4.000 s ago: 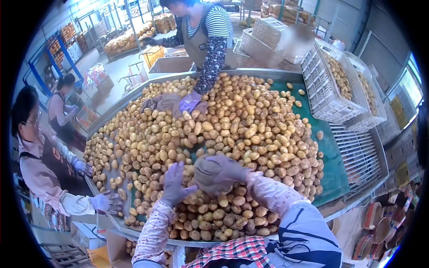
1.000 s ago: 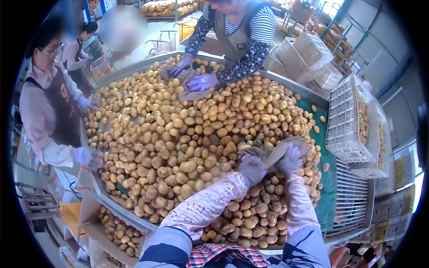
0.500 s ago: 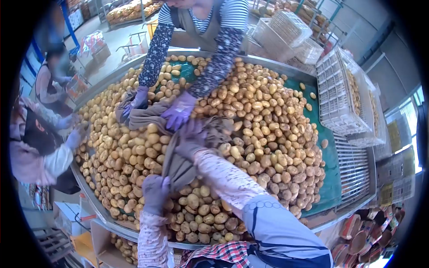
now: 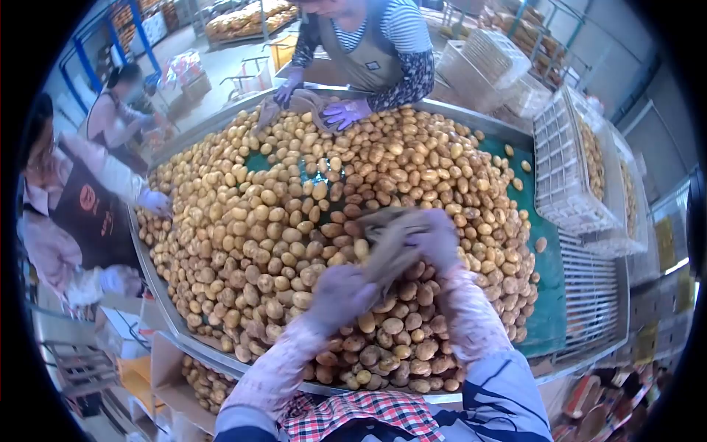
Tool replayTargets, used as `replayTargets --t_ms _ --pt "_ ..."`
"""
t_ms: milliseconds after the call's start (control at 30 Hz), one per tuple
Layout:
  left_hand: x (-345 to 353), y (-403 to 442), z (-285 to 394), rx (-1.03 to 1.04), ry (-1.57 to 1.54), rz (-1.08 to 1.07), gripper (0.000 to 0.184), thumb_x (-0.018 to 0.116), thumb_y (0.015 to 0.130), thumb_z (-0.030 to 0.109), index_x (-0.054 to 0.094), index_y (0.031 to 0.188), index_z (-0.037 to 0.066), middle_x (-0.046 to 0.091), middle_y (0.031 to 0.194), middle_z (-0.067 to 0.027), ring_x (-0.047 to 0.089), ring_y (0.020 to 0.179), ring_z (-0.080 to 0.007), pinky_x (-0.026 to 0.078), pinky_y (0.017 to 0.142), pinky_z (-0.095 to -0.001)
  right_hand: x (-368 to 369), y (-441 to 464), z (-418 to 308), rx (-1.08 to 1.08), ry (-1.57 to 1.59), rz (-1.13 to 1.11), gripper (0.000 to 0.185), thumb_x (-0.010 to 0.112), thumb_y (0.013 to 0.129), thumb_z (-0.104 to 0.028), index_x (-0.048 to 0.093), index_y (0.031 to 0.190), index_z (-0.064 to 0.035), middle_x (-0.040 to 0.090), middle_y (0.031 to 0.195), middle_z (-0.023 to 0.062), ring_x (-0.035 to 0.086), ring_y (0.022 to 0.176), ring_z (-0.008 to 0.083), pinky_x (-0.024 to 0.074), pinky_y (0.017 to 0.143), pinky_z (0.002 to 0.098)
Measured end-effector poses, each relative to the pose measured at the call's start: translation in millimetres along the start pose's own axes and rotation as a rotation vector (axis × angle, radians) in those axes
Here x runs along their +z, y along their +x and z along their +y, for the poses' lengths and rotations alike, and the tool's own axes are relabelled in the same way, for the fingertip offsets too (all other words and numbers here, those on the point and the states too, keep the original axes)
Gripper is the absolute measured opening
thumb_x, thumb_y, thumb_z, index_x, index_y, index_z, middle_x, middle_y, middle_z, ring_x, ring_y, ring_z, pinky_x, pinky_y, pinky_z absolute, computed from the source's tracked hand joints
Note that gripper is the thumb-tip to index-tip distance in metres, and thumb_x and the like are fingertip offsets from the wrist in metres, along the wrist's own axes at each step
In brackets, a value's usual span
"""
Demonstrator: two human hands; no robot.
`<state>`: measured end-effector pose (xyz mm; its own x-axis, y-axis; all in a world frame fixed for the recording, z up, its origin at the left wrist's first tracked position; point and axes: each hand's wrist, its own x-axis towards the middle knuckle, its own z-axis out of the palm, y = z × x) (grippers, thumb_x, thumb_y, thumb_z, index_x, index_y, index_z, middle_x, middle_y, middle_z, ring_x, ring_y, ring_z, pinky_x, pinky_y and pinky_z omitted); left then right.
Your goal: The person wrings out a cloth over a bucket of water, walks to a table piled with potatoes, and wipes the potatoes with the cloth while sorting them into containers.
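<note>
A brownish-grey cloth [image 4: 392, 254] is stretched between my two gloved hands, just above a wide heap of potatoes [image 4: 250, 236]. My left hand [image 4: 340, 298], blurred by motion, is closed on the cloth's near end. My right hand [image 4: 436, 239] grips its other side, farther right and higher up the heap. Potatoes lie under and all around both hands. The cloth hides some of those in the middle.
Across the metal-rimmed sorting table [image 4: 471, 118], a person in purple gloves handles another cloth [image 4: 313, 102]. Two people work at the left. White crates [image 4: 571, 169] of potatoes stand at the right, beside a slatted grate [image 4: 589, 287]. A cardboard box [image 4: 177, 376] holds potatoes at lower left.
My hands have moved right with the cloth, away from the other person's hands. That person has drawn back to the far edge with a cloth. Green surface shows between potatoes mid-table.
</note>
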<state>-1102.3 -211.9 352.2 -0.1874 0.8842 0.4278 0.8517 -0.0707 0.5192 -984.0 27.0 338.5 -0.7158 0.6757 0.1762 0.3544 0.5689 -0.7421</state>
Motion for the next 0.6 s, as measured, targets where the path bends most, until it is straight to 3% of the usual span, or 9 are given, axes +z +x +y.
replayTargets --t_ms 100,200,300,333,400,433,500,567,600 --pt "70 54 8 0.035 -0.128 0.048 0.019 0.067 0.083 0.026 0.067 0.074 0.010 0.064 0.084 -0.0088 0.062 0.083 -0.0311 0.047 0.078 -0.0440 -44 -8 59 -0.071 -0.247 0.410 0.052 0.070 0.082 -0.021 0.054 0.127 -0.0009 0.057 0.119 0.0192 0.056 0.107 0.0332 0.0463 0.093 0.0376" --pt "120 78 1 0.050 -0.001 0.066 0.025 0.060 0.089 0.033 0.072 0.084 0.012 0.066 0.085 -0.0061 0.063 0.087 -0.0275 0.045 0.081 -0.0461 -34 -2 91 0.419 -0.665 0.304 0.075 0.063 0.090 -0.035 0.029 0.150 -0.0054 0.035 0.146 0.0273 0.037 0.134 0.0421 0.0341 0.109 0.0464" --pt "125 66 -36 -0.111 0.235 -0.061 0.028 0.056 0.091 0.034 0.073 0.083 0.013 0.067 0.086 -0.0065 0.064 0.088 -0.0271 0.044 0.082 -0.0455 26 10 104 0.671 -0.885 -0.045 0.093 0.057 0.091 -0.048 0.002 0.157 -0.0108 0.004 0.158 0.0300 0.006 0.146 0.0508 0.0156 0.115 0.0604" --pt "79 65 -37 -0.131 0.258 -0.331 0.026 0.057 0.090 0.033 0.074 0.085 0.015 0.068 0.087 -0.0068 0.064 0.090 -0.0265 0.044 0.082 -0.0432 40 26 81 0.727 -0.726 -0.069 0.097 0.057 0.089 -0.051 0.001 0.158 -0.0119 -0.005 0.160 0.0291 -0.007 0.148 0.0502 0.0054 0.114 0.0670" --pt "53 40 -73 -0.204 0.299 -0.348 0.026 0.057 0.088 0.033 0.075 0.086 0.014 0.069 0.089 -0.0071 0.065 0.090 -0.0267 0.044 0.081 -0.0424 75 48 57 0.489 -0.700 -0.067 0.080 0.059 0.086 -0.042 0.027 0.150 -0.0064 0.032 0.145 0.0238 0.028 0.136 0.0460 0.0249 0.107 0.0617" --pt "33 25 -87 -0.242 0.301 -0.294 0.025 0.059 0.086 0.033 0.074 0.084 0.014 0.068 0.086 -0.0063 0.064 0.089 -0.0264 0.044 0.079 -0.0427 103 61 61 0.232 -0.712 -0.047 0.070 0.059 0.084 -0.038 0.036 0.142 -0.0050 0.043 0.131 0.0199 0.039 0.124 0.0416 0.0342 0.097 0.0601" --pt "-23 -6 -105 -0.236 0.224 -0.101 0.025 0.062 0.082 0.030 0.067 0.073 0.007 0.062 0.073 -0.0112 0.060 0.076 -0.0327 0.044 0.074 -0.0474 176 74 45 0.069 -0.768 0.056 0.067 0.059 0.080 -0.031 0.036 0.141 -0.0121 0.037 0.138 0.0219 0.029 0.135 0.0450 0.0300 0.103 0.0634" --pt "-38 -52 -133 -0.365 0.262 0.034 0.023 0.065 0.083 0.027 0.066 0.072 0.007 0.061 0.073 -0.0106 0.059 0.077 -0.0325 0.044 0.072 -0.0469 217 90 -31 0.095 -0.573 -0.105 0.070 0.058 0.080 -0.029 0.030 0.143 -0.0157 0.025 0.149 0.0243 0.013 0.144 0.0511 0.0227 0.109 0.0658" --pt "-54 -67 -134 -0.435 0.254 0.031 0.023 0.065 0.083 0.026 0.066 0.073 0.006 0.061 0.074 -0.0108 0.059 0.078 -0.0325 0.044 0.072 -0.0467 224 94 -65 0.066 -0.481 -0.186 0.073 0.061 0.079 -0.031 0.033 0.144 -0.0141 0.027 0.149 0.0251 0.016 0.144 0.0507 0.0238 0.109 0.0665"
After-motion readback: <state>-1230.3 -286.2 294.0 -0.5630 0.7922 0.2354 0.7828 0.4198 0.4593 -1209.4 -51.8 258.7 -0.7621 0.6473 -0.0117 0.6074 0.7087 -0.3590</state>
